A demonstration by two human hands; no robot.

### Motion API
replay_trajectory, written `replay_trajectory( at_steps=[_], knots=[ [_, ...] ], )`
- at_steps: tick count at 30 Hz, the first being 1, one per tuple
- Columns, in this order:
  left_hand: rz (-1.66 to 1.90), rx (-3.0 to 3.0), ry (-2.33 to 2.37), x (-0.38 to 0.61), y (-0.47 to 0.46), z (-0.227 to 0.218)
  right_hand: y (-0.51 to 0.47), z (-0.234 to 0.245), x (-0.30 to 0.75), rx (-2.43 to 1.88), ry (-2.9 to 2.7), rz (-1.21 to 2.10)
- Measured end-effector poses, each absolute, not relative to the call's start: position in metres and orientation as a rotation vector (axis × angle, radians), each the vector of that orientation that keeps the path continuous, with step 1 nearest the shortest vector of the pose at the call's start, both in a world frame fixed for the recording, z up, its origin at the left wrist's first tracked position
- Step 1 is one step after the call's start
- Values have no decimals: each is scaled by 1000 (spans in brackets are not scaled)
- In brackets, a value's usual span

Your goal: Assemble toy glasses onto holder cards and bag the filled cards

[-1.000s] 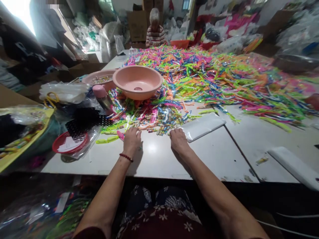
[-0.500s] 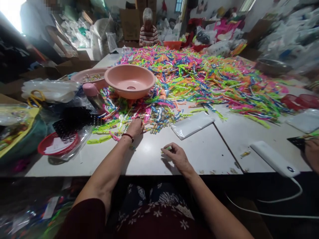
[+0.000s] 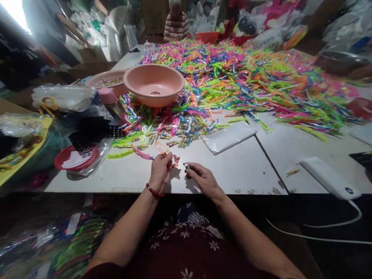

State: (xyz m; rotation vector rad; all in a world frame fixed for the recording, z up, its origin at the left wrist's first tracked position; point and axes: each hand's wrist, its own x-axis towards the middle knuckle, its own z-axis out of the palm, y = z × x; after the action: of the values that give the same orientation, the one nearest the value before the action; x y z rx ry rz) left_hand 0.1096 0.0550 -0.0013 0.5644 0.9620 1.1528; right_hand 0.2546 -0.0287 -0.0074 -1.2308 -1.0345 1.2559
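My left hand (image 3: 161, 170), with a red bead bracelet at its wrist, pinches a thin orange plastic strip (image 3: 161, 147) above the white table (image 3: 130, 178). A pink strip (image 3: 142, 152) lies just beyond its fingers. Close by on the right, my right hand (image 3: 202, 178) grips a small printed tube (image 3: 186, 166) between thumb and fingers, one end facing the left hand. The two hands are slightly apart. Beyond them lie several similar small tubes (image 3: 186, 133) in a loose heap.
A pink basin (image 3: 154, 85) rests on a large pile of colourful plastic strips (image 3: 232, 85). Nearby are a flat white packet (image 3: 229, 137), a red basket (image 3: 76, 157), a flask (image 3: 112, 104) and a white power bank (image 3: 328, 176). One person sits opposite; another stands at left.
My left hand has come back from the heap with an orange strip, towards my right hand. My right hand still holds the small tube, now turned more upright. The view has tilted down.
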Motion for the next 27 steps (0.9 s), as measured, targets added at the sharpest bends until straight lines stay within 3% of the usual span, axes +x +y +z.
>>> replay_trajectory(
  at_steps=[27],
  knots=[
    [1056,621,981,113,25,-4,-37,-18,267,-1277,-1040,1366]
  ],
)
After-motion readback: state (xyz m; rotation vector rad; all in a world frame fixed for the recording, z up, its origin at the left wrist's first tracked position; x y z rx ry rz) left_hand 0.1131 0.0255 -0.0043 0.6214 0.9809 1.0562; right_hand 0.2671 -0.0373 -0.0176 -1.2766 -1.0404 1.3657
